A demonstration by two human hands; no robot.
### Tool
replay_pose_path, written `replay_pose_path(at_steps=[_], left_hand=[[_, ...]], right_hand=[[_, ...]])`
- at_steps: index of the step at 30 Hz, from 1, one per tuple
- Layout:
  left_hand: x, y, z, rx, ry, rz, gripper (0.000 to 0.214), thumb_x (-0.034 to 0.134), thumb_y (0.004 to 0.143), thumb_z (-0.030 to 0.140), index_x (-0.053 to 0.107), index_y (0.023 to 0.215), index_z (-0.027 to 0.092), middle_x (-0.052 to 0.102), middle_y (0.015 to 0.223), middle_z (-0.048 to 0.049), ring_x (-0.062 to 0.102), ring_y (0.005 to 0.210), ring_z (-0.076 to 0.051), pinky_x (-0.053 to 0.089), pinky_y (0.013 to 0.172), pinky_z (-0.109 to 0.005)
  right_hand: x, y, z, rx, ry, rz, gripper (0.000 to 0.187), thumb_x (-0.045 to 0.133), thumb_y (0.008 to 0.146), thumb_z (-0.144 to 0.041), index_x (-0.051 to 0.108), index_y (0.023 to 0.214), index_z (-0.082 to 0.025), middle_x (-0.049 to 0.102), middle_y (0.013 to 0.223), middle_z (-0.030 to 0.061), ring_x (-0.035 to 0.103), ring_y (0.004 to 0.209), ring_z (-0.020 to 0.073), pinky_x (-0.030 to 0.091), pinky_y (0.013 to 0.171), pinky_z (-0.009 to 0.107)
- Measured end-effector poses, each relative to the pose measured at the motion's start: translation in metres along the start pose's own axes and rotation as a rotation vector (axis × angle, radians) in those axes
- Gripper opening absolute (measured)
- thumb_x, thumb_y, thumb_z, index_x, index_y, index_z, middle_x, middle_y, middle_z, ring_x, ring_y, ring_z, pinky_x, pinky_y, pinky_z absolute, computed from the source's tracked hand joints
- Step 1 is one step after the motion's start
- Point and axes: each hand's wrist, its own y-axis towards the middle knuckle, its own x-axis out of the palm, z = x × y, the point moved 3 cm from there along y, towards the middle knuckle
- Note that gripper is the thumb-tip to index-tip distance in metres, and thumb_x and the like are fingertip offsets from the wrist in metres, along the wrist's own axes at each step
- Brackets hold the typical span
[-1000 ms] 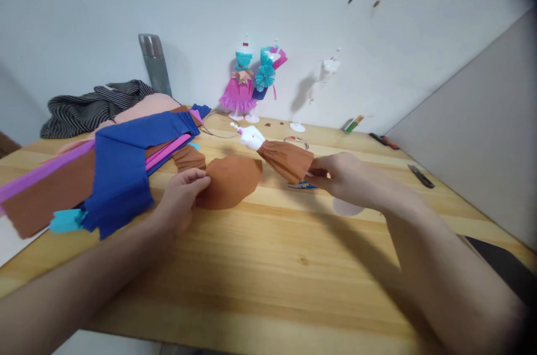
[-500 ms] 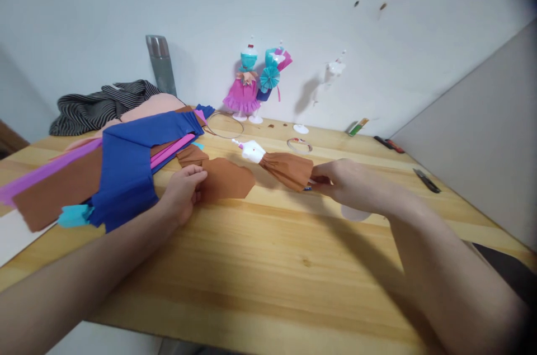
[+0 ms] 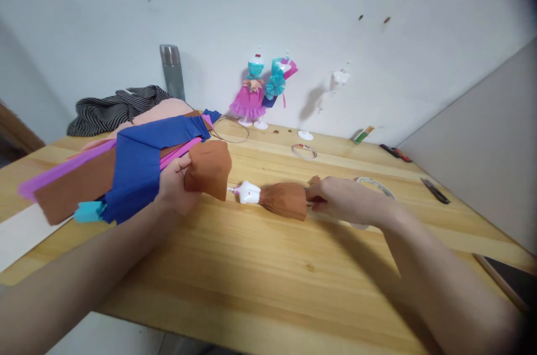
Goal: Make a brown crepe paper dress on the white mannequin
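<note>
My left hand (image 3: 174, 186) pinches a folded piece of brown crepe paper (image 3: 208, 169) and holds it up just above the wooden table (image 3: 268, 271). My right hand (image 3: 340, 198) grips the lower end of a small white mannequin (image 3: 248, 193) that wears a gathered brown paper skirt (image 3: 285, 200). The mannequin lies on its side on the table, its top pointing left toward the brown piece. About a hand's width separates the two hands.
A pile of blue, brown and pink crepe sheets (image 3: 126, 162) lies at the left, with striped cloth (image 3: 113, 109) and a steel flask (image 3: 172, 71) behind. Two dressed mannequins (image 3: 262, 89) and a bare one (image 3: 339, 78) stand by the wall. A tape ring (image 3: 303, 150), scissors (image 3: 435, 191) and pens (image 3: 394, 152) lie at the right.
My left hand picked the brown piece up off the table. My right hand lowered the skirted mannequin and drew it nearer, so it now lies on the wood. The view shifted slightly.
</note>
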Motion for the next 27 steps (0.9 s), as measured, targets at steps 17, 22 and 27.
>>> replay_pose_path(at_steps=[17, 22, 27], left_hand=[[-0.002, -0.002, -0.006, -0.125, 0.069, -0.025, 0.027, 0.046, 0.08, 0.021, 0.069, 0.092, 0.014, 0.073, 0.079, -0.0058, 0.069, 0.075, -0.021, 0.056, 0.068, -0.031], [-0.003, -0.002, -0.012, -0.18, 0.064, -0.075, 0.023, 0.052, 0.076, 0.025, 0.069, 0.088, 0.016, 0.073, 0.08, -0.0055, 0.068, 0.071, -0.021, 0.056, 0.067, -0.032], [-0.004, -0.003, -0.016, -0.165, 0.14, -0.036, 0.018, 0.054, 0.075, 0.026, 0.066, 0.084, 0.017, 0.07, 0.071, -0.0048, 0.066, 0.063, -0.021, 0.054, 0.06, -0.033]], right_hand=[[0.008, 0.027, -0.005, -0.04, 0.96, 0.319, 0.024, 0.055, 0.075, -0.039, 0.054, 0.081, -0.015, 0.056, 0.07, 0.0019, 0.048, 0.059, 0.0132, 0.039, 0.054, 0.027], [0.022, 0.035, -0.018, -0.071, 1.194, 0.508, 0.025, 0.061, 0.073, -0.04, 0.057, 0.08, -0.017, 0.061, 0.076, 0.0048, 0.051, 0.059, 0.0139, 0.044, 0.056, 0.029], [0.034, 0.037, -0.022, -0.091, 1.261, 0.598, 0.021, 0.061, 0.073, -0.037, 0.059, 0.075, -0.017, 0.066, 0.081, 0.0076, 0.058, 0.066, 0.0168, 0.049, 0.067, 0.034]])
